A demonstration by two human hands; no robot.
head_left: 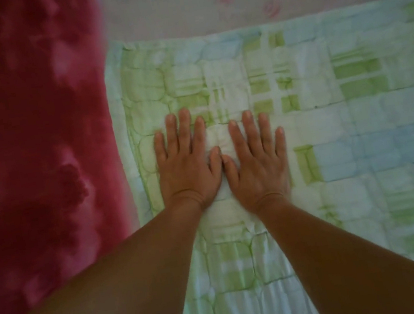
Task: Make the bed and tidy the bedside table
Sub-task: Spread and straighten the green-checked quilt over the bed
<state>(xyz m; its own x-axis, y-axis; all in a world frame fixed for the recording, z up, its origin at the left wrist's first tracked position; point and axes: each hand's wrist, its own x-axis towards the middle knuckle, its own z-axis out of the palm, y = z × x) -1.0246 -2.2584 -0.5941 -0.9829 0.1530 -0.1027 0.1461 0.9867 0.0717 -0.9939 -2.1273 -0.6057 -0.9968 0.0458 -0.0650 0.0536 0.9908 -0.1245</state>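
Green quilt point(328, 111) — edges cut off

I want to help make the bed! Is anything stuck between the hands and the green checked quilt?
Nothing visible. The left hand and right hand both lie flat, directly on the green checked quilt. The red blanket lies beside it, left of them.
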